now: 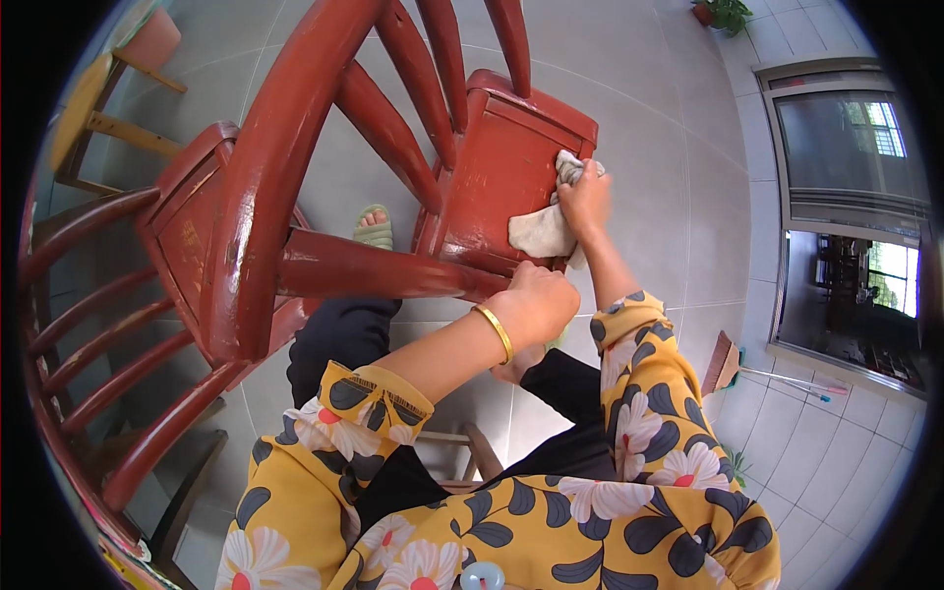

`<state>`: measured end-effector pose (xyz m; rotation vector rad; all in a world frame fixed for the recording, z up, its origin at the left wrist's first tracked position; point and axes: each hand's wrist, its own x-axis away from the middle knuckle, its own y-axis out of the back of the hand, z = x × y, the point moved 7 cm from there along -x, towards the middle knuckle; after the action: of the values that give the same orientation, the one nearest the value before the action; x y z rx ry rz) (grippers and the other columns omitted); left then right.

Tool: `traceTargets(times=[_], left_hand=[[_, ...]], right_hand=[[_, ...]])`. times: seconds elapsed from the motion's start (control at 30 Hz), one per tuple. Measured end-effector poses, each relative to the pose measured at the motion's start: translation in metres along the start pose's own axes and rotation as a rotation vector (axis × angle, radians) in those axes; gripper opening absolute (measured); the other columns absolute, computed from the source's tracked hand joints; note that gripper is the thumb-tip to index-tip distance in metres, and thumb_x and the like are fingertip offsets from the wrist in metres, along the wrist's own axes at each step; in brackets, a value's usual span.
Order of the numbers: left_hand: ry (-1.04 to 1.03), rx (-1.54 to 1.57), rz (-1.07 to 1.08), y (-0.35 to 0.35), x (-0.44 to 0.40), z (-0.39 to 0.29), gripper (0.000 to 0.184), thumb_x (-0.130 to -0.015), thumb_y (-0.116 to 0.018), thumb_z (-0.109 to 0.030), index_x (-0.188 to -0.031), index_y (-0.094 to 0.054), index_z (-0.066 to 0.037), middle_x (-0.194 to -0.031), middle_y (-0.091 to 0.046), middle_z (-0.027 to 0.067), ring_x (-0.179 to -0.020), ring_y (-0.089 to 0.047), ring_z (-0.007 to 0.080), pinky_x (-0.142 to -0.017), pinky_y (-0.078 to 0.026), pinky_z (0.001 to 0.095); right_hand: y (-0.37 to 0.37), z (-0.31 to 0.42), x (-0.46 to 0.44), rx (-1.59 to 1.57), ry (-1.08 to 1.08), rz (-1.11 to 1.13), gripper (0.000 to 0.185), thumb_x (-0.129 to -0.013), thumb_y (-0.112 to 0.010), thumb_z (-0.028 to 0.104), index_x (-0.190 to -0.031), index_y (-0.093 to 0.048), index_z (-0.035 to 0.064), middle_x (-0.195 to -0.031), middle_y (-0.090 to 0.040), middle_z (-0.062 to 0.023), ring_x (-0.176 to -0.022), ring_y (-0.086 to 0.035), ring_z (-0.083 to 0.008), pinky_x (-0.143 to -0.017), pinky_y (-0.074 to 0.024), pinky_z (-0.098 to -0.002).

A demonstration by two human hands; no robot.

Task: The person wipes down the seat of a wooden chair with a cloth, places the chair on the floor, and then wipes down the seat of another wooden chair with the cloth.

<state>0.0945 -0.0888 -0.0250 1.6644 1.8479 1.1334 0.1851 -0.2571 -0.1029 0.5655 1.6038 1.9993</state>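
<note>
A red wooden chair (503, 162) with a thick curved back rail and round spindles stands in front of me, its paint scuffed. My right hand (587, 200) is closed on a whitish cloth (543, 232), which lies over the right edge of the seat; part of it bunches above my fingers. My left hand (540, 301), below a gold bangle (494, 332), is wrapped round the chair's lower spindle (379, 267) where it meets the seat corner.
A second red chair (187, 231) stands at the left. Behind it is a wooden stool (128, 133) with a pink container (152, 39). At the right are a broom (723, 364), glass-doored cabinet (851, 147) and potted plant (723, 14). A slippered foot (374, 228) shows beside the chair.
</note>
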Motion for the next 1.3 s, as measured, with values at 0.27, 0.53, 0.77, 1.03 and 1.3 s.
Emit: traceTargets(times=[0.27, 0.53, 0.77, 1.03, 1.3], left_hand=[[0.024, 0.021, -0.032, 0.016, -0.007, -0.001, 0.019, -0.079, -0.059, -0.015, -0.094, -0.065, -0.005, -0.093, -0.067, 0.0139, -0.088, -0.067, 0.0280, -0.076, -0.049, 0.0410], [0.033, 0.009, -0.161, 0.041, 0.000, -0.005, 0.030, -0.076, -0.067, -0.020, -0.100, -0.066, -0.002, -0.090, -0.068, 0.0182, -0.087, -0.069, 0.0284, -0.076, -0.051, 0.0419], [0.047, 0.037, 0.002, 0.013, -0.003, 0.002, 0.023, -0.080, -0.064, -0.020, -0.095, -0.066, -0.003, -0.093, -0.067, 0.0160, -0.087, -0.068, 0.0293, -0.079, -0.050, 0.0419], [0.050, 0.019, -0.031, 0.009, -0.007, 0.003, 0.024, -0.081, -0.065, -0.023, -0.095, -0.065, -0.005, -0.095, -0.066, 0.0155, -0.089, -0.066, 0.0296, -0.077, -0.047, 0.0422], [-0.010, 0.014, -0.137, 0.031, -0.003, -0.009, 0.019, -0.078, -0.065, -0.018, -0.092, -0.066, -0.005, -0.086, -0.068, 0.0129, -0.082, -0.068, 0.0297, -0.070, -0.049, 0.0400]], right_hand=[[0.007, 0.005, -0.039, -0.010, -0.047, -0.052, 0.053, -0.075, -0.065, 0.016, -0.125, -0.048, 0.0113, -0.116, -0.050, -0.0248, -0.097, -0.061, -0.0437, -0.084, -0.0505, -0.0486], [0.011, -0.025, 0.109, -0.067, -0.103, 0.156, 0.060, -0.075, -0.065, 0.017, -0.131, -0.044, 0.0142, -0.120, -0.048, -0.0245, -0.098, -0.059, -0.0451, -0.084, -0.0481, -0.0503], [0.002, -0.017, 0.059, -0.053, 0.021, 0.038, 0.055, -0.076, -0.063, 0.017, -0.128, -0.046, 0.0096, -0.117, -0.049, -0.0267, -0.093, -0.060, -0.0456, -0.082, -0.0490, -0.0504], [0.006, 0.001, -0.045, -0.034, -0.062, -0.012, 0.055, -0.076, -0.063, 0.022, -0.129, -0.051, 0.0111, -0.118, -0.054, -0.0258, -0.102, -0.059, -0.0428, -0.088, -0.0488, -0.0468], [0.005, -0.017, 0.051, -0.052, -0.099, 0.047, 0.058, -0.076, -0.065, 0.020, -0.130, -0.046, 0.0164, -0.118, -0.050, -0.0252, -0.098, -0.060, -0.0439, -0.083, -0.0490, -0.0500]])
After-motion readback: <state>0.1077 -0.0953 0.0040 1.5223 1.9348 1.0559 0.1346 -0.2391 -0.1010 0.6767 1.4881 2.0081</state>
